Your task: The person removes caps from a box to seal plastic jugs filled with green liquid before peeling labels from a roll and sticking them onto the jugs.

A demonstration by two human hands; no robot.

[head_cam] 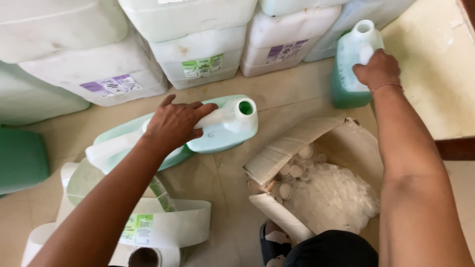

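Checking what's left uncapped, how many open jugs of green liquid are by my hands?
2: one jug lying on its side under the left hand, one upright jug held by the right hand. Others may be hidden.

Under the left hand [173, 123], a pale green jug [217, 131] with a white handle. By the right hand [378, 69], a translucent jug [349, 81] of darker green liquid. Below it, white caps [302, 170].
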